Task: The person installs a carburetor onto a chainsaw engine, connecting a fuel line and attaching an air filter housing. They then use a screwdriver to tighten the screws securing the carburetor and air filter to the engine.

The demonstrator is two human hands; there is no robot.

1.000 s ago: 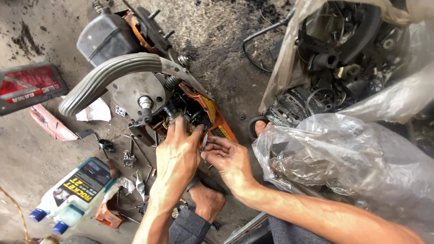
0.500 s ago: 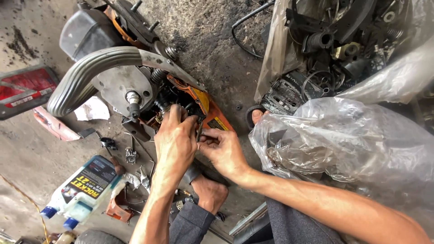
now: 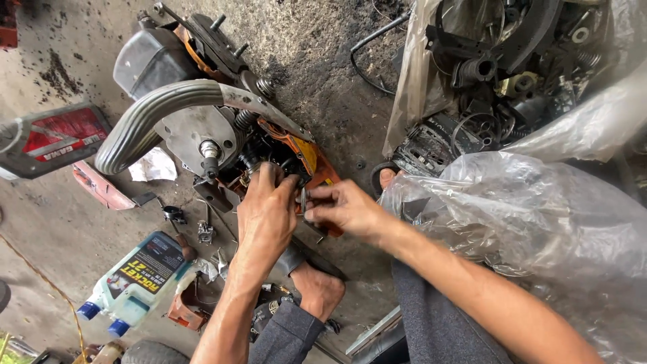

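A dismantled chainsaw body [image 3: 202,128] with a grey curved handle bar [image 3: 158,111] and orange casing [image 3: 313,158] lies on the dirty concrete floor. My left hand [image 3: 266,216] presses onto the engine area beside the orange casing, fingers curled over dark parts. Just to its right, my right hand [image 3: 344,209] pinches a small thin metal piece [image 3: 303,200] against the same spot. What lies under my left fingers is hidden. My bare foot [image 3: 320,290] rests on the floor below the hands.
A clear plastic bag [image 3: 526,229] bulges at the right, with a pile of dark engine parts [image 3: 512,67] behind it. A plastic oil bottle with blue caps [image 3: 138,280] lies lower left. A red and grey case [image 3: 50,138] sits at left. Small loose parts [image 3: 202,229] are scattered nearby.
Both hands stay on the engine by the orange casing; the fingers shift slightly. The view has drifted a little.
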